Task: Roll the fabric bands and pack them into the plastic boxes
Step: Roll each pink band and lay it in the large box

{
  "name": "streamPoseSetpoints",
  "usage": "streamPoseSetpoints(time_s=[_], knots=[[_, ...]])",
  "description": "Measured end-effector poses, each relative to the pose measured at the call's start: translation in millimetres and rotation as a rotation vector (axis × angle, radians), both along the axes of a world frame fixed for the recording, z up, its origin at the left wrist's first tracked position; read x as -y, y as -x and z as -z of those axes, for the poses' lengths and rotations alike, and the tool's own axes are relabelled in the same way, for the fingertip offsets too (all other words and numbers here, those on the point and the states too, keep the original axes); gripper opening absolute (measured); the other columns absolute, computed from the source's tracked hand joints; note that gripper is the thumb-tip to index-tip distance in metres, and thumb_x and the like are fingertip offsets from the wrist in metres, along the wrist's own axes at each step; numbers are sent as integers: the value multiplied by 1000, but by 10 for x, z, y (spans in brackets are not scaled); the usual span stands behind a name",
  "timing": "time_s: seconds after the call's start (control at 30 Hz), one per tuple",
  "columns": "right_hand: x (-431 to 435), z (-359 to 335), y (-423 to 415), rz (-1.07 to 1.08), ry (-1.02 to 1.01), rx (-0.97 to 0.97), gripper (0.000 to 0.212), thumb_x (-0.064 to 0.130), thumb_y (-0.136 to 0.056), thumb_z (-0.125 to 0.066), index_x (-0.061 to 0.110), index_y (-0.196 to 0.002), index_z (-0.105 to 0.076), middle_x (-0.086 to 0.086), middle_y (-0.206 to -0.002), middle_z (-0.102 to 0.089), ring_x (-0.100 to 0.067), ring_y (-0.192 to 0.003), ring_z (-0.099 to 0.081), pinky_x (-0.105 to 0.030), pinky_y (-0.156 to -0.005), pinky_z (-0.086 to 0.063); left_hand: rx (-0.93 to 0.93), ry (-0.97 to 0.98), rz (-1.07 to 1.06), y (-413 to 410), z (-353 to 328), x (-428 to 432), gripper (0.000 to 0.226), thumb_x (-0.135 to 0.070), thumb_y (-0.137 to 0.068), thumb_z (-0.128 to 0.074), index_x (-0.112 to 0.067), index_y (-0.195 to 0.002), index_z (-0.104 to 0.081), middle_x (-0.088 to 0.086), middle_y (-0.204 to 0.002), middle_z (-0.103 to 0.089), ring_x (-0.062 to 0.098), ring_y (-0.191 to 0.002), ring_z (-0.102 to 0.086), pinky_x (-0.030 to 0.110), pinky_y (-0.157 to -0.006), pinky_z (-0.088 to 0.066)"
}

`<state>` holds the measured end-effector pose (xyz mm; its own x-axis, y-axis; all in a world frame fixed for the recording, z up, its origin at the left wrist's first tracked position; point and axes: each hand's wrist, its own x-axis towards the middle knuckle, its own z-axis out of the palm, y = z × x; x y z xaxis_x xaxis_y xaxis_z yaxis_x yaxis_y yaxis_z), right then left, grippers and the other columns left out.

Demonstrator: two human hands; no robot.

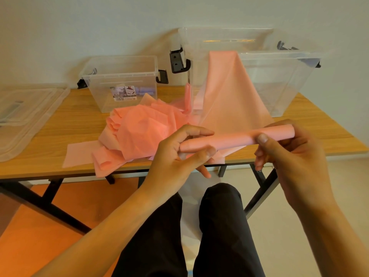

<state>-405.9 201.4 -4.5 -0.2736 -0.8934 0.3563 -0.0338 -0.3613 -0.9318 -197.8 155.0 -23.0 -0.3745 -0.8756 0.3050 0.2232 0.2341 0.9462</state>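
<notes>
Pale wall behind a light wooden tabletop, with a small clear plastic box upper left of centre, a larger clear plastic box upper right, and a crumpled heap of pink fabric bands before them. At centre, a half-rolled pink fabric band, loose tail up at the larger box's rim, left hand and right hand each with fingers curled round one end

Bare forearms, no sleeves in view; black trousers over both legs.
</notes>
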Motion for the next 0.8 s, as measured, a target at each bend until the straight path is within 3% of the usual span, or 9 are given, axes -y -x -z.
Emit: streamPoseSetpoints(time_s=[0.2,0.4,0.53,0.8], knots=[[1,-19,-26,-20,3,-24,34,25,-78,-75,10,-106,-65,-7,-82,-70,-27,-65,-69,-31,-57,-58,-22,-30,21,30,29,3,18,-12,-90,-63,-8,-107,-64,-1,-90,-68,16,-79,-67,31,-53,-56],[13,-18,-27,23,-1,-52,31,26,-77,-75,4,-97,-68,-5,-81,-72,-22,-63,-69,-31,-61,-60,-19,-35,14,22,48,-16,27,-13,-86,-66,-7,-113,-62,3,-102,-71,24,-93,-73,35,-59,-61],[4,-20,-31,27,-6,-48,35,33,-75,-76,8,-97,-68,-8,-77,-71,-25,-61,-68,-32,-61,-60,-8,-36,4,23,27,-10,29,-14,-87,-65,-9,-116,-66,0,-99,-70,19,-84,-72,33,-58,-60],[-28,34,-8,-19,18,-15,33,21,-75,-77,10,-104,-66,-11,-89,-70,-28,-70,-71,-30,-57,-58,-10,18,-27,28,49,8,27,-9,-87,-66,-7,-114,-67,-6,-96,-67,16,-82,-68,30,-58,-57]])
